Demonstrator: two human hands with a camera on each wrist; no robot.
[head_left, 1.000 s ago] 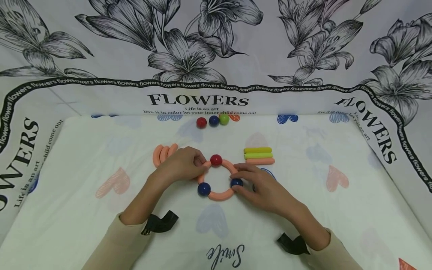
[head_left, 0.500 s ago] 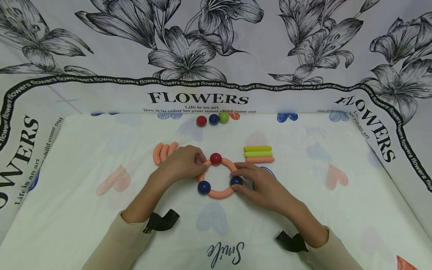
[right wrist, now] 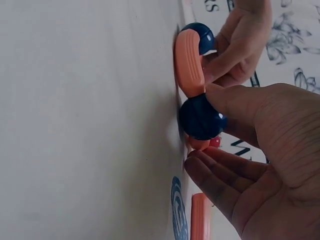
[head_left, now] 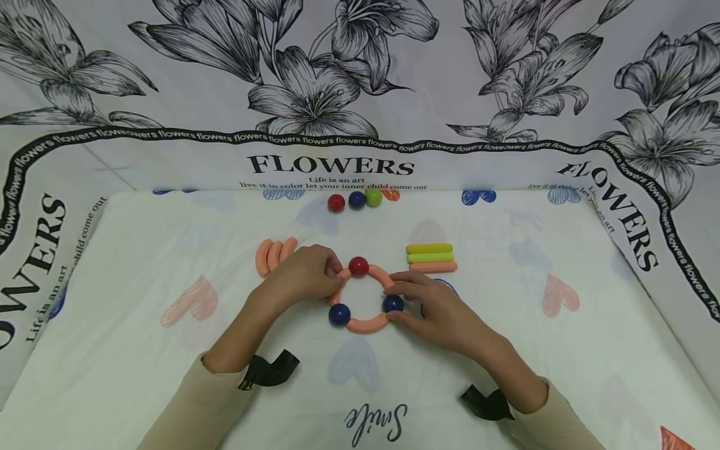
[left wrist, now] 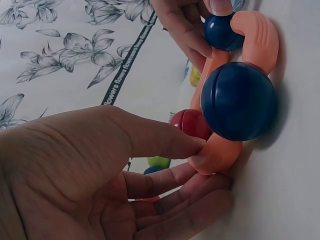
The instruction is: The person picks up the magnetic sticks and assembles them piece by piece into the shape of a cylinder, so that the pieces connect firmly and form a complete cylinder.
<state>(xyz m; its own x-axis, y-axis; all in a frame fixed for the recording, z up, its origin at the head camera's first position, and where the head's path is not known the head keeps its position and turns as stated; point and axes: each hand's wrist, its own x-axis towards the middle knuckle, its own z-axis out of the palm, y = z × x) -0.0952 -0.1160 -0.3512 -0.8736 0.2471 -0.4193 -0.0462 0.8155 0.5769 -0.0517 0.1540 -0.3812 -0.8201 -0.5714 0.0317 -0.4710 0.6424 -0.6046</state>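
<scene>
On the cloth lies a ring of curved orange rods joined by a red ball and two blue balls, the left blue ball and the right blue ball. My left hand pinches the ring's left curved rod between thumb and fingers, just beside the left blue ball. Across the ring, my right hand holds it around the right blue ball. The right thumb is by the lower rod, the fingers by the upper right rod. Part of the left rod is hidden by the left hand.
Several loose curved orange rods lie behind the left hand. Straight rods, yellow, lime and orange, lie behind the right hand. Loose red, blue and green balls sit at the back.
Both hands keep their hold on the ring. The ring has shifted very slightly to the left; otherwise things look the same.
</scene>
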